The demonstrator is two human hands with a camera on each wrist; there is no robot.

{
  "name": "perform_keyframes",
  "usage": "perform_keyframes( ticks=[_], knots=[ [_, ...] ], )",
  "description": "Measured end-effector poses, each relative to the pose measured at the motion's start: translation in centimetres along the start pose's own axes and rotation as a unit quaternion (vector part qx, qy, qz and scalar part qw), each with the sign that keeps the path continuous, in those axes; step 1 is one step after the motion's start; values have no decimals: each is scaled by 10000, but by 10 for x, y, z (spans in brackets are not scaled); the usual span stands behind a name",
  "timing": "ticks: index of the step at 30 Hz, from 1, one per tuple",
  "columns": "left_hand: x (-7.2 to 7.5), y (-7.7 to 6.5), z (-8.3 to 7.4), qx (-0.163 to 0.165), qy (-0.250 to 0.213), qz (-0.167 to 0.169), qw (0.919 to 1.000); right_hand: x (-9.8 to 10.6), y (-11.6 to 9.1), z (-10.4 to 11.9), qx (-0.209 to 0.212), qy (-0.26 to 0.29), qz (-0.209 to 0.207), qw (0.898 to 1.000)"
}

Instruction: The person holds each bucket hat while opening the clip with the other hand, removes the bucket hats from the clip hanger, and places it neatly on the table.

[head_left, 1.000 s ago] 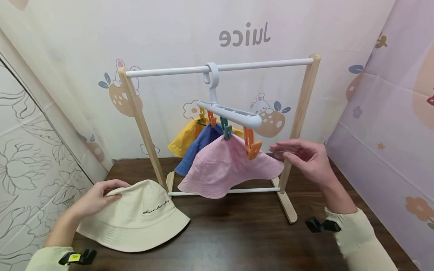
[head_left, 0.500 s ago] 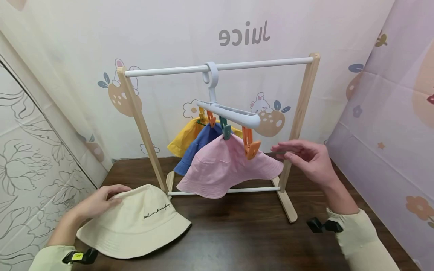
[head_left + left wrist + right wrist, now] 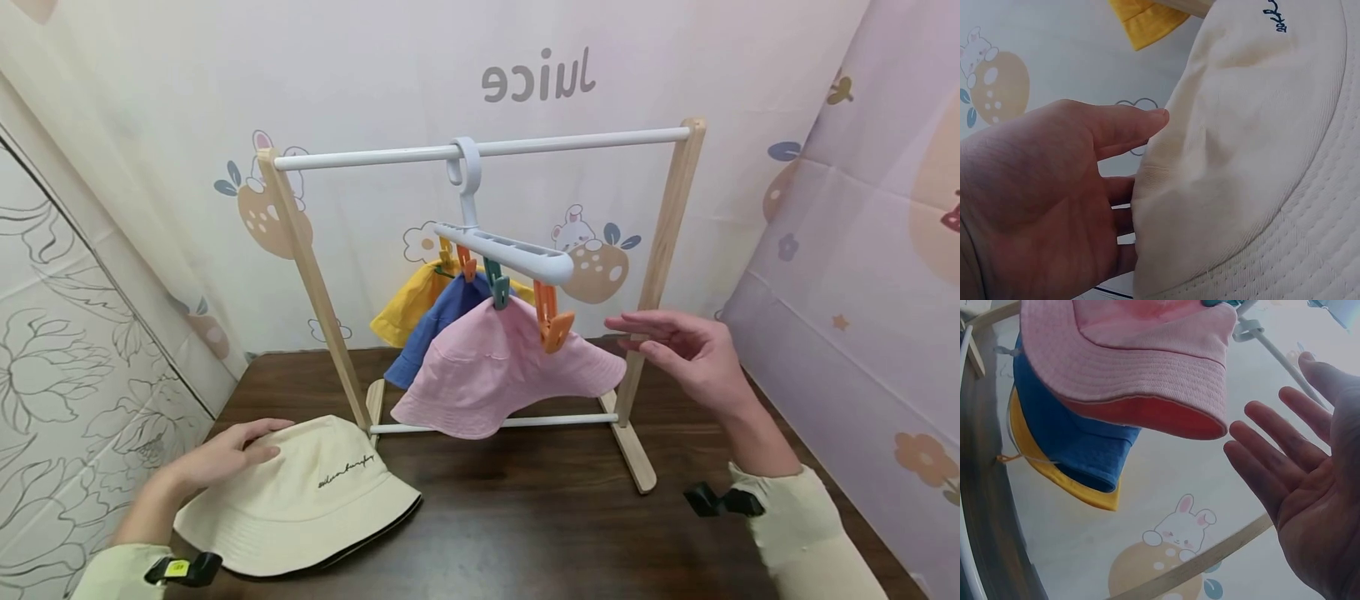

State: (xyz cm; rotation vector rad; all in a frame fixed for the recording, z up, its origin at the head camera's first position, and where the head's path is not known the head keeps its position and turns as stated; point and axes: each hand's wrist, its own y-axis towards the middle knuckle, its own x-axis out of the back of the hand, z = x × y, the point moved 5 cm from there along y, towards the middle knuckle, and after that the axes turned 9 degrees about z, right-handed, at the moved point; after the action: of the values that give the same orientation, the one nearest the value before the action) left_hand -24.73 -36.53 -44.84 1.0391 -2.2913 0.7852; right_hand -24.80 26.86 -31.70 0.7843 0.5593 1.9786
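A cream bucket hat point(image 3: 300, 492) with dark script lies on the table, crown up. My left hand point(image 3: 221, 454) rests at the crown's left side. In the left wrist view the thumb point(image 3: 1141, 122) of that hand lies at the hat's edge, and the other fingertips are hidden behind the cloth. A pink bucket hat point(image 3: 487, 367) hangs clipped from a white hanger point(image 3: 517, 252) by green and orange clips. Just right of its brim, my right hand point(image 3: 686, 354) is in the air, holding nothing, fingers extended and apart from the pink hat.
Behind the pink hat hang a blue hat point(image 3: 431, 325) and a yellow hat point(image 3: 405, 308). The hanger hooks over the top bar point(image 3: 585, 143) of a wooden-legged rack, whose right foot point(image 3: 636, 458) stands on the dark table point(image 3: 525, 533). Printed curtains surround the table.
My left hand has lowered the cream hat onto the table, and its fingers have loosened on the crown. The right hand has shifted slightly right, its fingers spreading a little.
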Motion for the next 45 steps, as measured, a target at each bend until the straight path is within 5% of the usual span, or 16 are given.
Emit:
perform_keyframes(
  ticks=[21, 32, 45],
  knots=[
    [0, 1, 4, 641, -15, -289, 9975, 1, 2, 0, 272, 37, 91, 9996],
    [-2, -1, 3, 586, -23, -392, 9975, 0, 1, 0, 268, 32, 139, 9995],
    [5, -1, 0, 397, 417, -927, 9940, 2, 4, 1, 254, 35, 116, 9996]
  ],
)
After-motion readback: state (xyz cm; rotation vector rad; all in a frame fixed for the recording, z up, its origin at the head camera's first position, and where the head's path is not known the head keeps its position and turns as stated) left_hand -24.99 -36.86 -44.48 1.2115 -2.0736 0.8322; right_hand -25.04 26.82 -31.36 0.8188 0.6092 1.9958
